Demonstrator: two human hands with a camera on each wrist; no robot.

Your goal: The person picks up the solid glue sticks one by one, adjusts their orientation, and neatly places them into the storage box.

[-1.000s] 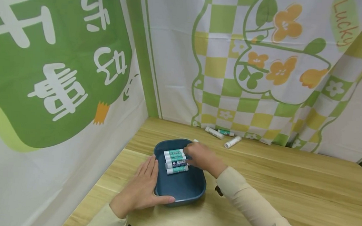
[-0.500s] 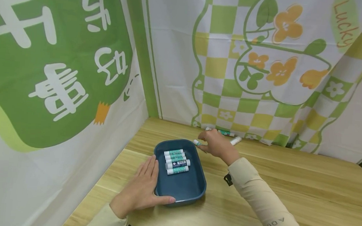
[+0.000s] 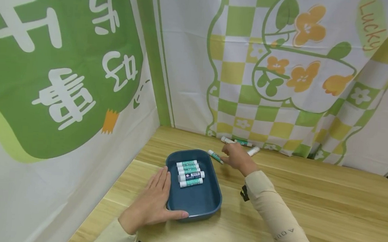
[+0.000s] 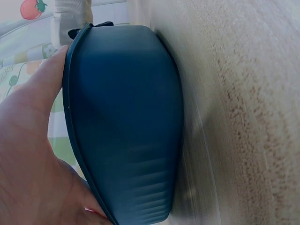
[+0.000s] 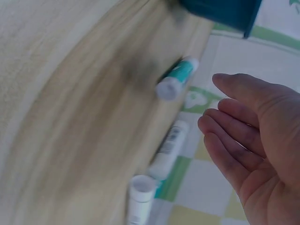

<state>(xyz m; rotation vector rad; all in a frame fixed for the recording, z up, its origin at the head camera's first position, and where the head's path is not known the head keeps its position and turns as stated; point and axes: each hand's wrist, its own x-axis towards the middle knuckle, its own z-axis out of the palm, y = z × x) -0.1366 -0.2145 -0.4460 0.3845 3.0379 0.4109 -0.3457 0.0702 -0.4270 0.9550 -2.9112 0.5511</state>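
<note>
A blue tray (image 3: 193,206) holds several glue sticks (image 3: 191,182) lying side by side, mostly teal-labelled, one with a dark blue label (image 3: 190,176). My left hand (image 3: 152,200) rests along the tray's left side with straight fingers, its thumb on the near rim. Just beyond the tray's far right corner lies a loose teal glue stick (image 3: 215,156). My right hand (image 3: 240,159) is beside that stick's right end. In the right wrist view its relaxed fingers hold nothing and stand apart from the stick (image 5: 178,79).
Near the back curtain (image 3: 230,101) lie a white glue stick (image 3: 227,140), a teal one (image 3: 243,143) and another white one (image 3: 253,151), partly behind my right hand. A cloth wall (image 3: 110,175) borders the wooden table (image 3: 309,202) on the left.
My right hand has moved out of the tray, back and to the right, past the loose teal glue stick, which now shows more fully. My left hand has stayed on the tray.
</note>
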